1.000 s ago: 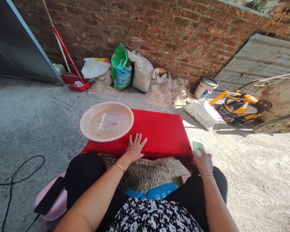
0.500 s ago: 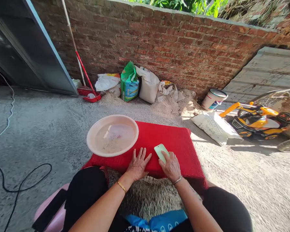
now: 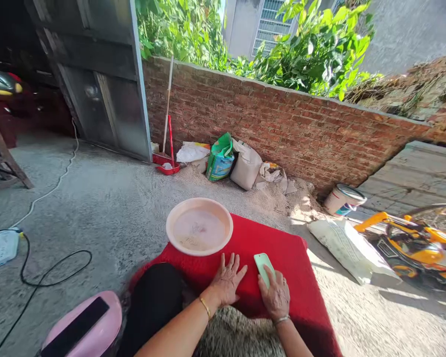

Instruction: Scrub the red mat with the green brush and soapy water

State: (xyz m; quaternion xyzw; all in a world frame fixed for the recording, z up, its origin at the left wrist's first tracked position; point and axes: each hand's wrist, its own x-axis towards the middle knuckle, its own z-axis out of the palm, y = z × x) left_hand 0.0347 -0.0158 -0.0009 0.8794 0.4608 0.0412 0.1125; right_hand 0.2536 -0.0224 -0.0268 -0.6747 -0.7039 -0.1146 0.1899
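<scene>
A red cloth (image 3: 267, 243) covers a low table between my knees. My right hand (image 3: 277, 296) grips a pale green, flat, rounded oblong (image 3: 263, 265), apparently a scrubbing brush, and presses it on the cloth. Its underside is hidden. My left hand (image 3: 226, 282) lies on the cloth nearby, fingers spread, holding nothing. At the table's left end a pale pink basin (image 3: 174, 237) holds water with small bits in it; my left fingertips are just in front of its rim, at the right.
At lower left stands a pink seat (image 3: 109, 317) bearing a black phone (image 3: 78, 325). A power strip (image 3: 3, 248) and cables lie on the floor. Along the brick wall (image 3: 275, 119) are sacks (image 3: 246, 166), a red dustpan (image 3: 168, 168) and a bucket (image 3: 344, 198). A yellow toy excavator (image 3: 423, 248) is at right.
My view has tilted up and swung left, so more of the wall, plants and doorway shows. Both hands keep much the same places on the cloth, the green oblong still in my right hand.
</scene>
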